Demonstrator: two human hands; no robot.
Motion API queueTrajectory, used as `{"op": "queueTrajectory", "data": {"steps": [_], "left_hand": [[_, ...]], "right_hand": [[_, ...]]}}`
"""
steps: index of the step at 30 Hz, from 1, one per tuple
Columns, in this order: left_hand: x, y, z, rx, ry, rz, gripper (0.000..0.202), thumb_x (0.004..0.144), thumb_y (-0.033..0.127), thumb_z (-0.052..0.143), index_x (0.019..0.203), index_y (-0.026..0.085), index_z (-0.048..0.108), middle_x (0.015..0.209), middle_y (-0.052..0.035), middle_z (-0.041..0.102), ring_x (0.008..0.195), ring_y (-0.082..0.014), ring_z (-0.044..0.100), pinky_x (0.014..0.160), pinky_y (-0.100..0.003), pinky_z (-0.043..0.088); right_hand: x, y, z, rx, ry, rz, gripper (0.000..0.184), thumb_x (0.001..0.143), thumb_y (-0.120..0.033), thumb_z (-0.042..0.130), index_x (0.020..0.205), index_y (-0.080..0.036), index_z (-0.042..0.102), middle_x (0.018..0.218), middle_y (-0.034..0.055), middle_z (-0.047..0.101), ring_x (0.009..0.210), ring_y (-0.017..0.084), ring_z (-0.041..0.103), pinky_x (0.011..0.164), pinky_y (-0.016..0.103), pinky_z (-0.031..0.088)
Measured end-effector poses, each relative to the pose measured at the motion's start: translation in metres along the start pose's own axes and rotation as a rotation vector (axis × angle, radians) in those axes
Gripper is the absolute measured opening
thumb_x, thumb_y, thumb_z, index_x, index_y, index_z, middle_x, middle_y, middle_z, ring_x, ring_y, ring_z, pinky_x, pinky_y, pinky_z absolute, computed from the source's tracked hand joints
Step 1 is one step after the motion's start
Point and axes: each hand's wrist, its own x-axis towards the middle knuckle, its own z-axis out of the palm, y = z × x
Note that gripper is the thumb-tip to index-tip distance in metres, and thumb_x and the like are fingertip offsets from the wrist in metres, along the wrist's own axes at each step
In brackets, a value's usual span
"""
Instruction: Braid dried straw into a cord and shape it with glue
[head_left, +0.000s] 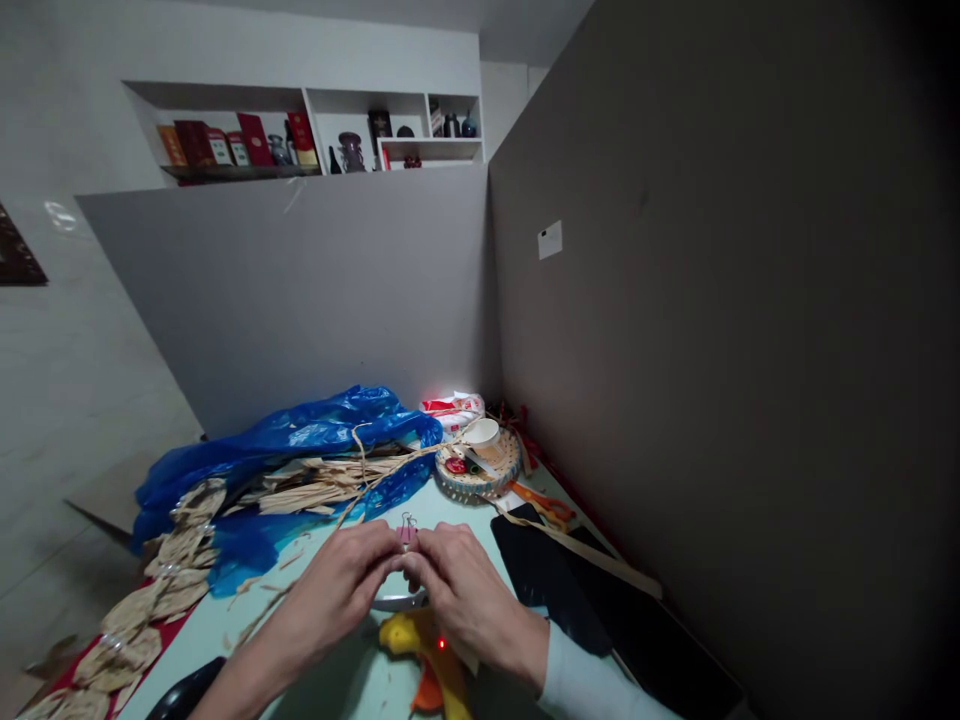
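My left hand (341, 585) and my right hand (469, 590) meet at the table's near edge, fingertips pinched together around a small pink binder clip (406, 528). A thin straw strand (375, 480) runs from between the fingers up toward the pile of straw strips (322, 490). Both hands are closed on the clip and the strand. Just under the hands lie a metal blade (401, 602) and a yellow-and-orange tool (431, 665).
A blue plastic bag (300, 435) lies behind the straw. Woven straw pieces (157, 600) sit at the left. A round woven tray (480, 478) holds a tape roll (484, 435). Orange scissors (544, 505) and a black tablet (547, 580) lie right, beside the grey partition (712, 350).
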Motion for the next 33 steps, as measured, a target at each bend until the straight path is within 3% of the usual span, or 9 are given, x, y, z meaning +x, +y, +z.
{"op": "queueTrajectory", "data": {"steps": [8, 14, 17, 19, 22, 24, 26, 29, 33], "left_hand": [[0.001, 0.0, 0.011, 0.052, -0.024, 0.013, 0.016, 0.097, 0.03, 0.065, 0.089, 0.017, 0.069, 0.086, 0.0001, 0.073, 0.077, -0.0172, 0.071, 0.073, -0.037, 0.06], [-0.002, -0.004, 0.019, 0.031, 0.042, 0.04, 0.017, 0.097, 0.031, 0.065, 0.088, 0.017, 0.069, 0.084, 0.0005, 0.072, 0.074, -0.0164, 0.07, 0.07, -0.036, 0.059], [-0.003, -0.002, 0.018, -0.028, 0.177, 0.054, 0.019, 0.098, 0.03, 0.064, 0.083, 0.018, 0.069, 0.079, 0.0017, 0.071, 0.073, -0.0163, 0.069, 0.071, -0.036, 0.058], [-0.006, 0.0, 0.014, -0.081, 0.331, 0.041, 0.018, 0.099, 0.027, 0.058, 0.088, 0.02, 0.07, 0.086, -0.0019, 0.073, 0.086, -0.02, 0.069, 0.081, -0.04, 0.056], [-0.018, 0.005, 0.009, -0.149, 0.614, -0.056, 0.02, 0.099, 0.024, 0.053, 0.102, 0.021, 0.072, 0.103, -0.0096, 0.075, 0.106, -0.0258, 0.064, 0.098, -0.045, 0.047], [-0.028, 0.01, 0.011, -0.21, 0.726, -0.147, 0.017, 0.096, 0.026, 0.058, 0.1, 0.021, 0.073, 0.098, -0.0086, 0.075, 0.098, -0.0256, 0.065, 0.097, -0.042, 0.046], [-0.038, 0.016, 0.017, -0.318, 0.721, -0.23, 0.012, 0.091, 0.028, 0.065, 0.088, 0.024, 0.076, 0.089, -0.0045, 0.077, 0.087, -0.0236, 0.068, 0.091, -0.037, 0.051], [-0.046, 0.023, 0.031, -0.525, 0.652, -0.328, 0.012, 0.084, 0.034, 0.072, 0.082, 0.026, 0.081, 0.087, -0.0027, 0.082, 0.089, -0.0251, 0.075, 0.081, -0.031, 0.059], [-0.049, 0.024, 0.041, -0.75, 0.596, -0.418, 0.015, 0.08, 0.037, 0.075, 0.08, 0.026, 0.085, 0.088, -0.0036, 0.085, 0.091, -0.0268, 0.078, 0.083, -0.031, 0.062]], "right_hand": [[0.0, 0.005, -0.012, -0.092, -0.114, -0.021, 0.011, 0.096, -0.027, 0.062, 0.094, -0.017, 0.067, 0.084, 0.0038, 0.065, 0.085, 0.021, 0.058, 0.08, 0.031, 0.039], [0.001, 0.009, -0.008, -0.079, -0.137, -0.076, 0.027, 0.094, -0.016, 0.06, 0.067, -0.018, 0.06, 0.064, -0.0021, 0.054, 0.068, 0.016, 0.048, 0.077, 0.031, 0.034], [0.003, 0.003, -0.01, -0.028, -0.075, -0.043, 0.032, 0.09, -0.013, 0.062, 0.059, -0.018, 0.056, 0.058, -0.0028, 0.054, 0.064, 0.015, 0.048, 0.079, 0.032, 0.034], [0.003, -0.002, -0.013, 0.045, -0.024, 0.005, 0.034, 0.089, -0.012, 0.061, 0.056, -0.018, 0.057, 0.057, -0.0013, 0.059, 0.066, 0.016, 0.053, 0.079, 0.031, 0.036], [0.002, -0.011, -0.015, 0.202, 0.035, 0.083, 0.034, 0.09, -0.015, 0.057, 0.056, -0.018, 0.062, 0.058, 0.0, 0.066, 0.062, 0.016, 0.058, 0.07, 0.028, 0.041], [0.0, -0.016, -0.013, 0.305, 0.068, 0.128, 0.033, 0.09, -0.021, 0.056, 0.059, -0.018, 0.066, 0.058, 0.0005, 0.067, 0.055, 0.015, 0.056, 0.06, 0.026, 0.042], [-0.004, -0.021, -0.008, 0.392, 0.092, 0.153, 0.032, 0.091, -0.028, 0.057, 0.064, -0.017, 0.07, 0.058, 0.0015, 0.067, 0.053, 0.015, 0.055, 0.056, 0.025, 0.043], [-0.011, -0.028, 0.004, 0.488, 0.095, 0.153, 0.038, 0.09, -0.038, 0.059, 0.062, -0.016, 0.072, 0.057, 0.003, 0.066, 0.056, 0.016, 0.057, 0.059, 0.026, 0.044], [-0.018, -0.032, 0.019, 0.601, 0.047, 0.169, 0.044, 0.089, -0.049, 0.063, 0.063, -0.015, 0.074, 0.057, 0.0037, 0.065, 0.057, 0.016, 0.058, 0.059, 0.026, 0.044]]}}
